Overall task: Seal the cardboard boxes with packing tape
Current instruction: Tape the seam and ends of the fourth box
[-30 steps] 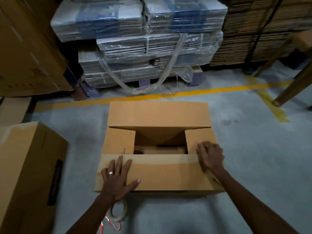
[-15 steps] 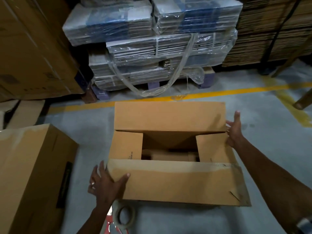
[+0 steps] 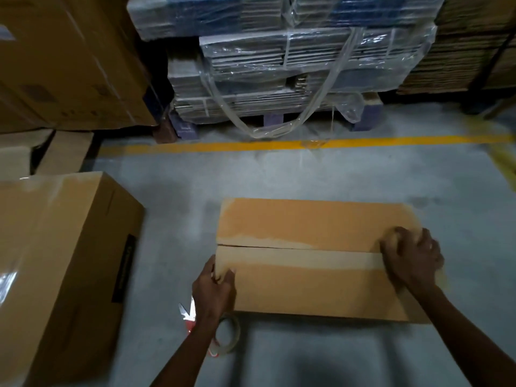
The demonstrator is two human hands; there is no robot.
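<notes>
Cardboard box flaps closed; left hand fingers curled on edge.

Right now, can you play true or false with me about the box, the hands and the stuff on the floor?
1. Both top flaps of the cardboard box are folded down and meet along a seam. True.
2. The left hand holds the roll of packing tape. False: it grips the box's left edge; the tape roll lies on the floor beside the box.
3. The right hand rests on the box's right end, near the seam. True.
4. The scissors lie on top of the box. False: they lie on the floor by the left wrist.
5. A yellow line is painted on the floor beyond the box. True.
</notes>
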